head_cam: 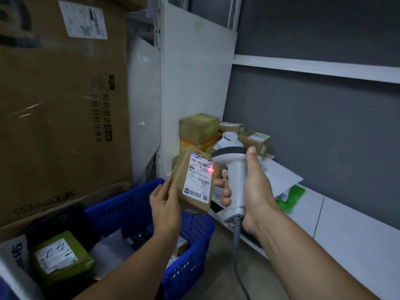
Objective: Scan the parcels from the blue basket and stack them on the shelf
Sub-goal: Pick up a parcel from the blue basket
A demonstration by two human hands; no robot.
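Parcel (192, 180), a small brown cardboard one with a white shipping label (199, 177) facing up toward the camera, is held above the far rim of the blue basket (190, 260); the left hand (165, 204) grips its lower left edge, thumb lying along the left side and fingers curled under and behind, so the box stands tilted with its top leaning away to the right; the left forearm rises from the lower middle of the view over the basket. The right hand (251, 191) is wrapped firmly round the handle of a pale grey barcode scanner (234, 180), thumb straight up along the back of the grip, the other fingers folded across the front toward the trigger; the scanner's head points left at the label, and a red dot of light sits on the label's right edge beside the upper barcode; a coiled cable (237, 234) hangs from the handle's foot. Scanner head and parcel are just beside each other, whether touching I cannot tell. Beyond them the white shelf (346, 224) carries several small cardboard boxes (199, 127), white mailer bags (279, 176) and a green bag (294, 198); large cardboard cartons (60, 105) stand at the left; more parcels lie in the basket and beside it, among them a green-wrapped one (60, 258).
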